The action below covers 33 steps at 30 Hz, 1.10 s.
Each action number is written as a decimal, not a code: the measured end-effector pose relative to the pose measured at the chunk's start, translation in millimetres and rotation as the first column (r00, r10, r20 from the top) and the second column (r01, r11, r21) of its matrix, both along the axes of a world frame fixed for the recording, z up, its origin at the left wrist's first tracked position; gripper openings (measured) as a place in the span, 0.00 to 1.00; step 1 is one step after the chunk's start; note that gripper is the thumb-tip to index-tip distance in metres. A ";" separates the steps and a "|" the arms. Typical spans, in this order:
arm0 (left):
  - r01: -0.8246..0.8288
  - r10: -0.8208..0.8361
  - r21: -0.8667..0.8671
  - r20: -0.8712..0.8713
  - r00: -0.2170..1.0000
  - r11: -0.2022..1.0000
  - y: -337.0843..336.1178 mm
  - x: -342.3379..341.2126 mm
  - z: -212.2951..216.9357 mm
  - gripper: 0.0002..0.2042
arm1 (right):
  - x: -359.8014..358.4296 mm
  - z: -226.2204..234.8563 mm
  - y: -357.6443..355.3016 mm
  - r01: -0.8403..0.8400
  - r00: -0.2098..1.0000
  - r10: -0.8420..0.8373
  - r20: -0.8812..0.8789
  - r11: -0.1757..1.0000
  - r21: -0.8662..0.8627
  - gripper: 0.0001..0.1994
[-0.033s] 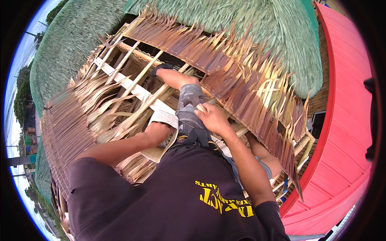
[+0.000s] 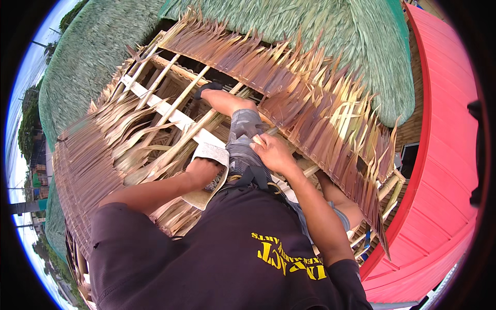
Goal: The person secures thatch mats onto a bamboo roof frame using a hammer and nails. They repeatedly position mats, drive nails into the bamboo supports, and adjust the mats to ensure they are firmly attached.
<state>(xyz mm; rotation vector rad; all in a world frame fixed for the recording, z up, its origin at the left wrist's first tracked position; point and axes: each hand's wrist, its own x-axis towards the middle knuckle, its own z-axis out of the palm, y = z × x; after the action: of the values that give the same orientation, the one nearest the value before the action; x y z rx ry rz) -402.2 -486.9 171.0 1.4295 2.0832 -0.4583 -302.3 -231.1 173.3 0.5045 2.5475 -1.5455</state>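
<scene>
The person sits high up on a roof frame made of bamboo poles point(image 2: 170, 111). They wear a dark shirt with yellow print and grey shorts.

The left hand point(image 2: 202, 172) rests on a pale woven pad point(image 2: 209, 175) that lies on the poles, just left of the person's hip. The hand is bent down over the pad, with the fingers curled in. I cannot tell if it grips the pad or only presses on it.

The right hand point(image 2: 273, 152) is in the middle, just in front of the body. It lies on the grey shorts, right beside a bamboo pole. The fingers are bent and close together at the pole's end, but I cannot tell if they hold it.

One bare leg point(image 2: 227, 101) stretches far out across the frame, and its foot sits on a pole near the far side.

On the right, a long row of dry brown palm leaves point(image 2: 320, 108) is tied along the frame, and it runs from the far left down to the near right. On the left, more dry leaves point(image 2: 98, 155) cover the roof.

Beyond the frame lies a big green thatch roof point(image 2: 310, 31). A red roof point(image 2: 444, 155) curves along the right side.
</scene>
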 end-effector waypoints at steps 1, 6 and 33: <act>0.016 -0.016 -0.065 -0.004 1.000 0.998 -0.5 0.0 -2.3 0.13 | 0.5 -0.7 0.0 -0.001 1.000 0.001 0.018 1.000 0.005 0.20; -0.007 0.005 -0.049 -0.033 0.999 0.999 2.2 1.3 0.3 0.12 | 1.9 -4.0 2.9 0.008 0.999 -0.007 0.052 1.000 -0.013 0.20; -0.822 0.335 -0.182 0.942 0.011 0.540 121.6 -28.9 73.3 0.11 | 21.3 27.2 22.4 0.017 0.971 -0.219 -0.095 0.462 -0.887 0.20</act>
<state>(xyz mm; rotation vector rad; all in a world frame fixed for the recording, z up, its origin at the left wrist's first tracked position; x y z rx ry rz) -431.1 -365.4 244.3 0.4348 1.4800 1.1036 -281.1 -208.8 200.5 0.3701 1.3863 -2.7537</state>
